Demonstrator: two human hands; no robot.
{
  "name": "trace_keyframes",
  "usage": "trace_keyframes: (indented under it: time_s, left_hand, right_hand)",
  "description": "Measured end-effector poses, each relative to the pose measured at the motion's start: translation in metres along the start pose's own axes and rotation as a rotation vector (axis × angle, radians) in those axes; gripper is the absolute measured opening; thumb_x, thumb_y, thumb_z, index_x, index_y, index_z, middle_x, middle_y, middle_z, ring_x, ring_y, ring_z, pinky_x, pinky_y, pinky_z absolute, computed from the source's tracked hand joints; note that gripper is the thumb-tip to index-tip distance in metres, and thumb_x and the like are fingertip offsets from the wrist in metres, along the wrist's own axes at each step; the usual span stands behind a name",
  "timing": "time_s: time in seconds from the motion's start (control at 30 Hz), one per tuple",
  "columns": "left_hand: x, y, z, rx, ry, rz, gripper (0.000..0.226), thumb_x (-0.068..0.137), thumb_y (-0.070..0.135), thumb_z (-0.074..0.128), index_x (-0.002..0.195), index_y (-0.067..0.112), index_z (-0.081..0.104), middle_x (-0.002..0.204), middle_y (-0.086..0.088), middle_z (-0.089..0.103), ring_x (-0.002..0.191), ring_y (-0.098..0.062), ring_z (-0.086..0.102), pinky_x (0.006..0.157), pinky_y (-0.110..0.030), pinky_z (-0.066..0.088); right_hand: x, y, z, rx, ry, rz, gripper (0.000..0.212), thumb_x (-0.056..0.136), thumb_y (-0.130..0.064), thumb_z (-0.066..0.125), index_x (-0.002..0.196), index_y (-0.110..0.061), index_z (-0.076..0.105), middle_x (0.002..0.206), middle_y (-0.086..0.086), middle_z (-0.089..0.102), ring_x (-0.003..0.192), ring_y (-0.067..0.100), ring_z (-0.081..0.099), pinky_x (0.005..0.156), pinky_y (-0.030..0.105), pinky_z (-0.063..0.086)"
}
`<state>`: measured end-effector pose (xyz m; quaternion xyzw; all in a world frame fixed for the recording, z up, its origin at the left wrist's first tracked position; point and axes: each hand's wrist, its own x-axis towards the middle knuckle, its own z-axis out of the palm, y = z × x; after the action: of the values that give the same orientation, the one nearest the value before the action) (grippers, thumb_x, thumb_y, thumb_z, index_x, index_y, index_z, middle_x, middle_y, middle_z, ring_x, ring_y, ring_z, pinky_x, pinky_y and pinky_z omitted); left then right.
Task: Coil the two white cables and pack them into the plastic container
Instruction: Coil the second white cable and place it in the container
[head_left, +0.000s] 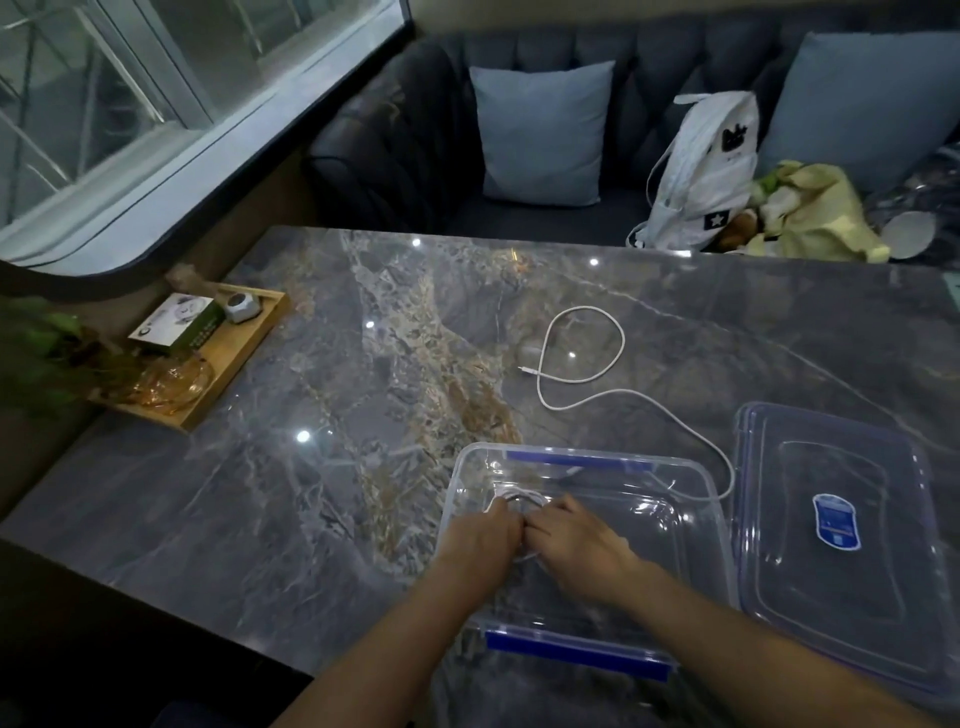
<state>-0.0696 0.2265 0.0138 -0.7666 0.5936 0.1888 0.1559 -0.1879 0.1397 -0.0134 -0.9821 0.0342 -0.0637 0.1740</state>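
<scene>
Both the left hand (480, 535) and right hand (574, 540) grip the first coiled cable (522, 501) inside the container (587, 454); the loose cable (582, 343), far on the counter (311, 467), likely needs coiling next.

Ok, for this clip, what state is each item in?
Plastic container: open, lid off.
Lid: flat on table, right of container.
Coiled cable: inside container, held.
Second cable: uncoiled on table, one end over the container's rim.
Left hand: on coil.
Right hand: on coil.

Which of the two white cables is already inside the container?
The coiled cable under both hands, inside the container. The other cable lies loose on the table, only its end running to the container's far rim.
</scene>
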Motion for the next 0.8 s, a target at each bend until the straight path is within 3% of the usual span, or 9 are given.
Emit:
trace_keyframes:
  time_s: [0.23, 0.33, 0.47, 0.53, 0.67, 0.8]
  left_hand:
    - [-0.007, -0.003, -0.024, -0.096, -0.056, 0.056, 0.038, 0.094, 0.022, 0.045, 0.129, 0.010, 0.042, 0.136, -0.012, 0.046, 0.113, -0.033, 0.057, 0.089, -0.042, 0.046]
    - [-0.009, -0.009, -0.046, -0.220, -0.057, 0.086, 0.044, 0.089, 0.031, 0.053, 0.130, 0.016, 0.044, 0.135, -0.010, 0.050, 0.117, -0.030, 0.054, 0.095, -0.041, 0.046]
    - [0.004, -0.009, -0.085, -0.358, 0.036, 0.165, 0.038, 0.087, 0.032, 0.058, 0.121, 0.016, 0.051, 0.127, -0.008, 0.058, 0.112, -0.024, 0.056, 0.088, -0.030, 0.042]
    - [0.020, -0.006, -0.102, -0.408, 0.117, 0.178, 0.035, 0.087, 0.033, 0.059, 0.116, 0.014, 0.054, 0.118, -0.010, 0.063, 0.104, -0.025, 0.060, 0.081, -0.028, 0.042]
    - [0.066, 0.003, -0.122, -0.440, 0.233, 0.158, 0.033, 0.089, 0.028, 0.059, 0.115, 0.009, 0.055, 0.112, -0.014, 0.065, 0.103, -0.030, 0.060, 0.084, -0.033, 0.045]
    - [0.115, 0.015, -0.124, -0.365, 0.216, 0.145, 0.031, 0.090, 0.027, 0.054, 0.117, 0.010, 0.053, 0.120, -0.015, 0.061, 0.109, -0.032, 0.057, 0.089, -0.038, 0.047]
  right_hand:
    - [0.002, 0.001, -0.011, -0.051, -0.063, 0.023, 0.033, 0.065, -0.009, 0.070, 0.097, -0.016, 0.067, 0.104, 0.002, 0.069, 0.095, 0.019, 0.064, 0.087, 0.027, 0.046]
    - [0.001, 0.004, -0.034, 0.044, 0.014, 0.088, 0.025, 0.067, -0.013, 0.074, 0.090, -0.015, 0.066, 0.090, 0.005, 0.072, 0.076, 0.022, 0.068, 0.065, 0.025, 0.053]
    - [-0.001, 0.013, -0.071, 0.129, 0.204, 0.194, 0.019, 0.078, -0.022, 0.057, 0.086, -0.009, 0.066, 0.080, 0.012, 0.072, 0.067, 0.030, 0.068, 0.056, 0.032, 0.054]
    - [-0.001, 0.025, -0.087, 0.099, 0.264, 0.222, 0.012, 0.077, -0.015, 0.061, 0.085, -0.007, 0.066, 0.076, 0.011, 0.071, 0.064, 0.030, 0.067, 0.053, 0.030, 0.051]
    - [0.000, 0.064, -0.108, 0.070, 0.273, 0.405, 0.024, 0.084, -0.014, 0.056, 0.106, -0.010, 0.064, 0.100, 0.011, 0.069, 0.091, 0.029, 0.063, 0.076, 0.036, 0.047]
    - [-0.002, 0.107, -0.112, 0.158, 0.271, 0.620, 0.027, 0.085, -0.014, 0.056, 0.111, -0.014, 0.062, 0.103, 0.009, 0.067, 0.092, 0.027, 0.061, 0.078, 0.034, 0.046]
